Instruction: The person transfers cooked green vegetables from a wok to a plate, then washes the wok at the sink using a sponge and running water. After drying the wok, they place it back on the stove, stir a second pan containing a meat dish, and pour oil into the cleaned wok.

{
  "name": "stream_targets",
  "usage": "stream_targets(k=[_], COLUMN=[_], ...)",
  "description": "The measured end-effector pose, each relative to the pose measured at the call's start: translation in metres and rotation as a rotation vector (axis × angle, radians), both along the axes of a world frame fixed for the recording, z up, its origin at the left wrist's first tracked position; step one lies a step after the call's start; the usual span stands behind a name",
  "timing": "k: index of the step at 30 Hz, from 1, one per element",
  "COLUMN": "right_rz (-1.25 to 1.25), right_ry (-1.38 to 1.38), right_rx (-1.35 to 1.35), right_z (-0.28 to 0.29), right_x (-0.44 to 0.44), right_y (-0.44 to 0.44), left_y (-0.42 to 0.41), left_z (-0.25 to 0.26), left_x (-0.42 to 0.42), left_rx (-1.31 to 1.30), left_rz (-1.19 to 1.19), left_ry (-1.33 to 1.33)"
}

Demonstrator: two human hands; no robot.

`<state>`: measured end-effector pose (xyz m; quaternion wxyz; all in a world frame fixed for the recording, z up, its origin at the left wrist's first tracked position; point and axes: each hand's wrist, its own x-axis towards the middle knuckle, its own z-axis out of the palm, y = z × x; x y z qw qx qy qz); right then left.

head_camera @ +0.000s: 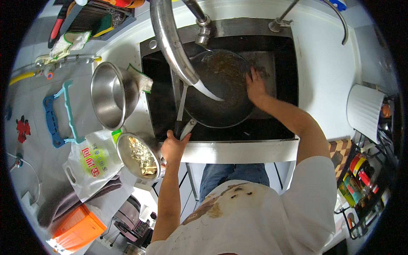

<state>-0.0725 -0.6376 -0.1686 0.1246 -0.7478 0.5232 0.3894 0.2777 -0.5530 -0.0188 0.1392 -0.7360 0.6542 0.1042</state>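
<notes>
A dark round frying pan (220, 110) sits in the black sink (287, 124), with water and brownish residue towards its far side. My left hand (173, 148) is closed around the pan's handle (188, 129) and the black handle of a metal-shafted utensil (182, 105). The utensil's head is hidden behind the faucet. At the pan's right rim is my right hand (257, 87), its fingertips touching the edge; whether it grips the rim is unclear. From the curved steel faucet (173, 47), a stream of water (208, 91) runs into the pan.
Left of the sink are a large steel bowl (108, 95), a scouring cloth (145, 82) and a smaller steel bowl (122, 156) holding pale scraps. A plastic bag (92, 162) and an orange container (79, 228) lie further left. On the right stands a white ribbed holder (365, 110).
</notes>
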Motion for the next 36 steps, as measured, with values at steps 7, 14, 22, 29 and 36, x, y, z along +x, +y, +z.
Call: stream_targets(k=[7, 14, 22, 29, 36], right_rz=[0.025, -0.065, -0.158, -0.274, -0.458], right_ry=[-1.083, -0.493, -0.826, -0.660, -0.564], right_rx=[0.388, -0.342, 0.484, -0.316, -0.111], right_z=[-0.011, -0.064, 0.013, -0.053, 0.020], right_x=[0.118, 0.032, 0.089, 0.071, 0.001], right_y=[0.050, -0.052, 0.061, -0.074, 0.040], left_y=[-0.005, -0.008, -0.002, -0.007, -0.014], left_z=[0.006, 0.000, 0.001, 0.008, 0.004], left_x=[-0.005, 0.002, -0.002, 0.002, 0.013], left_rx=[0.015, 0.071, 0.069, 0.073, 0.218], left_rz=[-0.053, -0.031, -0.030, -0.012, -0.080], left_ry=[-0.055, -0.019, -0.035, 0.015, 0.122])
